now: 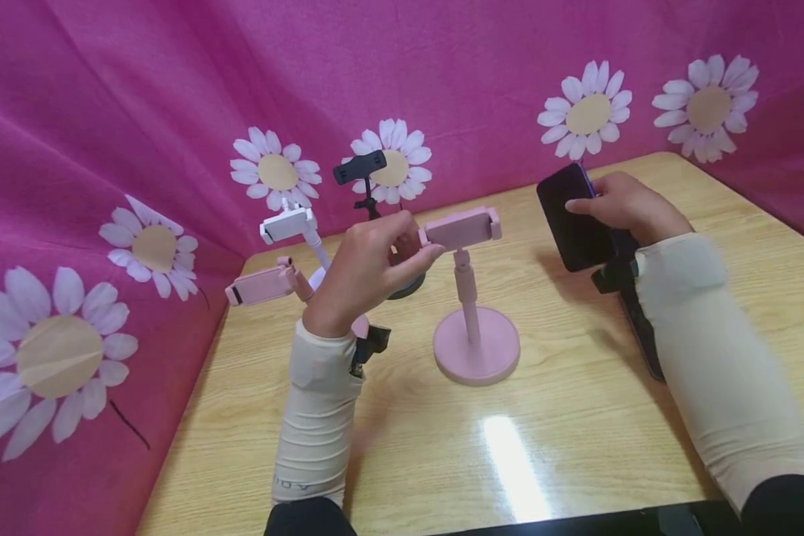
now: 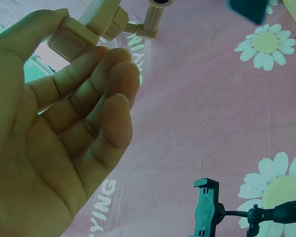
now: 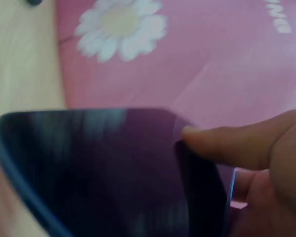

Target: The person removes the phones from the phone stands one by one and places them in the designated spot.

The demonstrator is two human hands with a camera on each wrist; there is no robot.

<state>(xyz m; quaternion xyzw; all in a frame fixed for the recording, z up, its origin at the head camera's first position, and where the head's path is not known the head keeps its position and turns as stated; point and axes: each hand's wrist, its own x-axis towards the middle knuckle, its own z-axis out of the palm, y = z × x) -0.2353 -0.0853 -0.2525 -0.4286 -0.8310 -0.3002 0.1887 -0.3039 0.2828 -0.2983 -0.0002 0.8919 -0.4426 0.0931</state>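
A pink phone stand [image 1: 477, 350] with a round base stands upright on the table. My left hand [image 1: 365, 268] pinches the left end of its clamp [image 1: 465, 229] between thumb and fingers; in the left wrist view, the clamp's end [image 2: 71, 43] sits between thumb tip and forefinger. The clamp carries no phone. On the right, my right hand [image 1: 626, 205] grips a smartphone [image 1: 569, 227] by its right edge, thumb across the dark screen and the other fingers mostly hidden behind. The phone is tilted above the table, its screen [image 3: 103, 168] also filling the lower right wrist view.
Behind my left hand stand a second pink phone stand [image 1: 261, 286], a white one [image 1: 288, 225] and a black one [image 1: 359, 167]. A flat dark phone-like object [image 1: 639, 331] lies on the wooden table [image 1: 409, 454] beneath my right forearm. A pink daisy-patterned cloth [image 1: 442, 67] encloses the back and sides.
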